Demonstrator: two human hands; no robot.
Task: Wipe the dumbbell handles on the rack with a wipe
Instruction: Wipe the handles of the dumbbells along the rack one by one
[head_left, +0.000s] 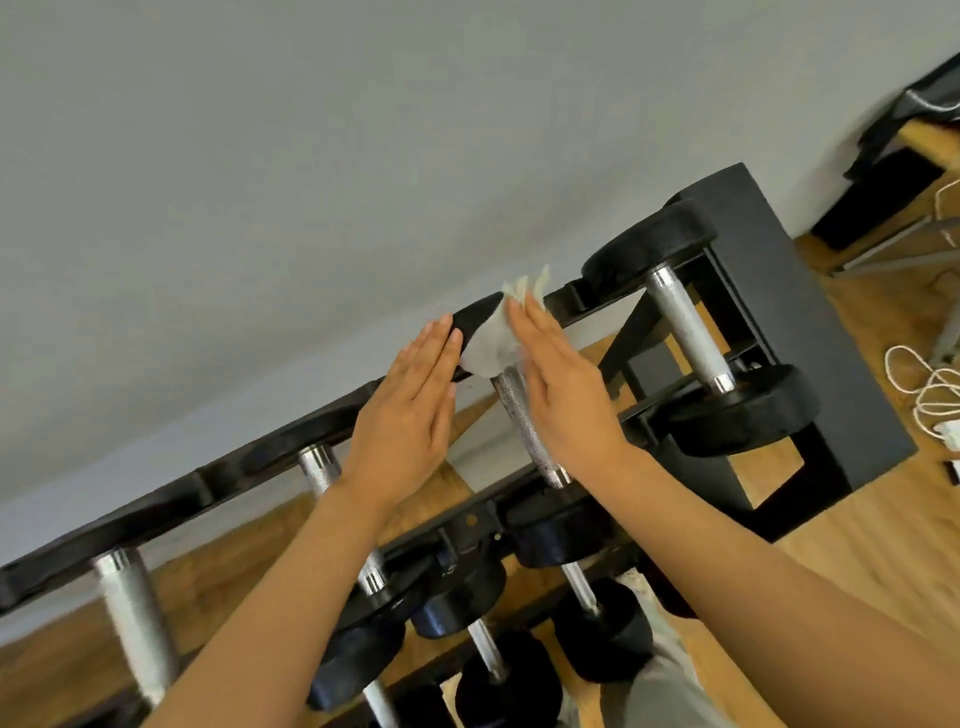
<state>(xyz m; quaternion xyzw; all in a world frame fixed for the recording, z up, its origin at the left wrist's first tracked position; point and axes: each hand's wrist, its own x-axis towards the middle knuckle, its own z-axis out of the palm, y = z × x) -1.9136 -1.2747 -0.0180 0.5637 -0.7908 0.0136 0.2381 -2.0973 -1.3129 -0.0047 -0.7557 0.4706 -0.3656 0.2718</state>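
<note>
Wipe (488, 345) bunched at the far end of the handle (524, 421), whose long axis runs toward the person. Right hand (566, 384), fingers straight, presses it; grip uncurled. Left hand (415, 410) flat, just beside, empty.

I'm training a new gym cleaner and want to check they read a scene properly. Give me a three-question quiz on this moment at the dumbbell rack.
1. True or false: the wipe lies on the floor.
2. Which hand touches the wipe? A) left hand B) right hand C) neither
3. Fill in: on the top row of the rack, the bare handle to the right of the hands is made of ____.

Key:
1. False: it is draped over the far end of a dumbbell handle, between the two hands.
2. B: its straight fingers rest against the wipe; the left hand is flat beside it, contact unclear.
3. Knurled silver metal.
</note>
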